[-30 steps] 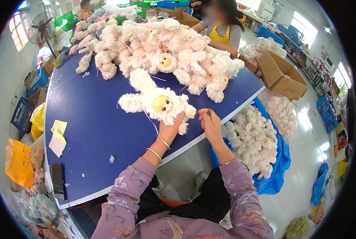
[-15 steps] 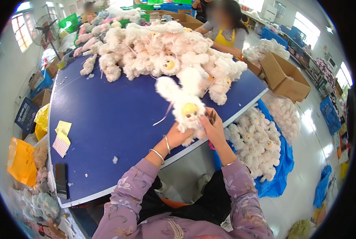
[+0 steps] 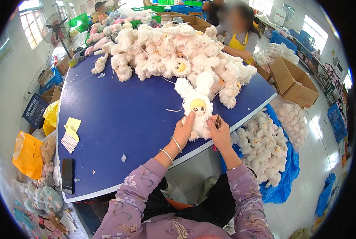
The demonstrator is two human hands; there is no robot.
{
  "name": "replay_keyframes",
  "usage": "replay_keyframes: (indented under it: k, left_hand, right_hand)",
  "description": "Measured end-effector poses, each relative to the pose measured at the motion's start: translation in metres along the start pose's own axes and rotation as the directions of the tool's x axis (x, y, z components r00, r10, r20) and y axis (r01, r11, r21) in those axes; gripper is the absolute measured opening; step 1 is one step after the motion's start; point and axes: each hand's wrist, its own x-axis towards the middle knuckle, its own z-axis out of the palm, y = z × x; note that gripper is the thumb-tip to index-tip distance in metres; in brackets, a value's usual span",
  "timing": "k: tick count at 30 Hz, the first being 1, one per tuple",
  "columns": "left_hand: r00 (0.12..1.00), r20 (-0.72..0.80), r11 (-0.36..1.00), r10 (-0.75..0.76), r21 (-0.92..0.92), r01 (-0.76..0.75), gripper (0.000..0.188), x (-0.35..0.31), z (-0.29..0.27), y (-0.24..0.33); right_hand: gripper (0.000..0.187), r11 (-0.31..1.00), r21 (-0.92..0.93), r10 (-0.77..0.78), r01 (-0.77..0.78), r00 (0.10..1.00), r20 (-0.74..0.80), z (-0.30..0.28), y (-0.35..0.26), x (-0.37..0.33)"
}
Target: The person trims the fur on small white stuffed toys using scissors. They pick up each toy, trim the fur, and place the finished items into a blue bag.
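A white plush rabbit doll [image 3: 202,122] with long ears and a yellow-topped doll face sits upright at the table's near edge, facing me. My left hand [image 3: 183,129] grips its left side, the thumb just below the face. My right hand [image 3: 220,133] is closed at the doll's right side; a small dark pointed tool [image 3: 218,120] sticks up from its fingers, its kind unclear. A thin pale ribbon [image 3: 174,110] trails from the doll to the left. Behind its ears lies a heap of similar white plush dolls [image 3: 158,51].
The blue table [image 3: 118,115] carries a black phone-like slab [image 3: 67,175], yellow paper and a sticker sheet [image 3: 69,142] at left. Right of the table, a blue sack [image 3: 283,187] holds more white plush; an open carton [image 3: 293,83] stands behind. A co-worker in a yellow apron [image 3: 237,42] is across.
The doll has turned more upright and faces me squarely. My left hand has moved up its side, thumb now near the face. The whole view has shifted slightly.
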Motion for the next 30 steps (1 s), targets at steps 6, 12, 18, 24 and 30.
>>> replay_keyframes:
  k: [6, 12, 18, 24, 30]
  left_hand:
    - [0.996, 0.086, 0.993, 0.022, -0.113, -0.012, 0.041, 0.0, -0.003, 0.0]
    - [0.985, 0.173, 0.983, -0.011, -0.181, 0.043, 0.035, -0.002, -0.005, 0.004]
    - [0.993, 0.104, 0.985, -0.048, -0.159, 0.064, 0.033, -0.006, 0.0, 0.011]
    - [0.994, 0.094, 0.989, -0.063, -0.126, 0.074, 0.034, -0.005, -0.004, 0.009]
    - [0.984, 0.161, 0.996, -0.072, -0.04, 0.079, 0.035, 0.0, -0.011, 0.0]
  right_hand:
    - [0.019, 0.998, -0.031, -0.053, 0.053, 0.999, -0.007, -0.001, 0.005, 0.001]
    - [0.019, 1.0, 0.002, 0.012, -0.012, 1.0, 0.02, 0.0, 0.002, -0.001]
    - [0.018, 0.999, 0.038, -0.024, 0.021, 0.996, 0.084, -0.002, 0.012, -0.004]
    - [0.014, 0.999, -0.033, -0.021, 0.025, 0.995, 0.099, -0.001, 0.007, -0.004]
    - [0.014, 0.998, -0.033, 0.044, -0.046, 0.997, -0.057, 0.001, -0.002, -0.003]
